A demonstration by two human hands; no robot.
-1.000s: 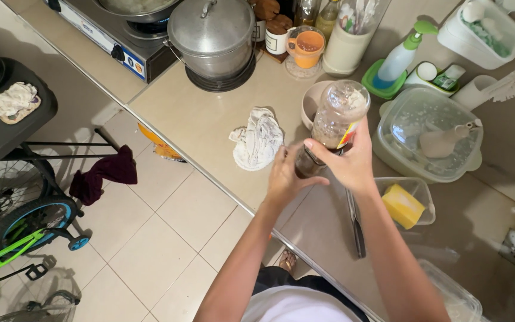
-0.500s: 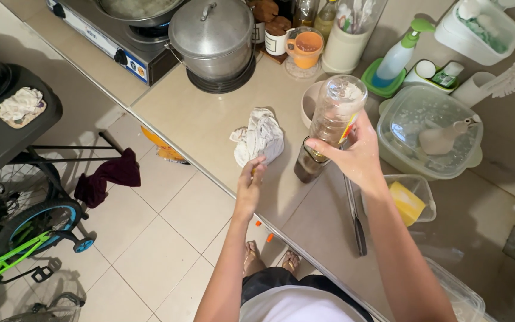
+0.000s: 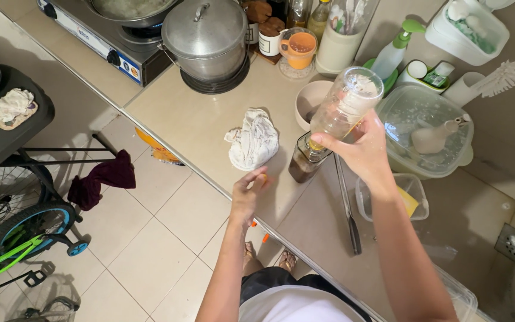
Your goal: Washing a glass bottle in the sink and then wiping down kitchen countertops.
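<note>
**Pouring from an upturned bottle into a dark bottle on the surface**

The pour looks under way rather than done: the clear plastic bottle (image 3: 346, 106) is tipped neck-down, its mouth meeting the top of the dark bottle (image 3: 304, 161), which stands upright on the surface (image 3: 198, 122) just right of the rag. The upturned bottle appears almost empty, with only a trace of yellowish liquid near the neck, so I judge little is left to transfer. What remains, as far as can be seen, is to right the bottle; no cap shows plainly.

Left to right, counted:
- one crumpled white rag (image 3: 253, 141) on the surface;
- one left hand (image 3: 248, 192), hovering at the surface's near edge below the rag, fingers loosely curled; something small and orange seems to sit at the fingertips, but whether they pinch it I cannot tell;
- two bottles in the work, one dark and standing, one clear and inverted;
- one small pale bowl (image 3: 309, 98) behind the bottles;
- one right hand (image 3: 362, 149), fingers clamped round the clear bottle's lower body;
- one long knife (image 3: 347, 206) lying flat beside the right forearm;
- one clear lidded container (image 3: 424, 134) and one small clear tub (image 3: 391, 198) further right.
</note>
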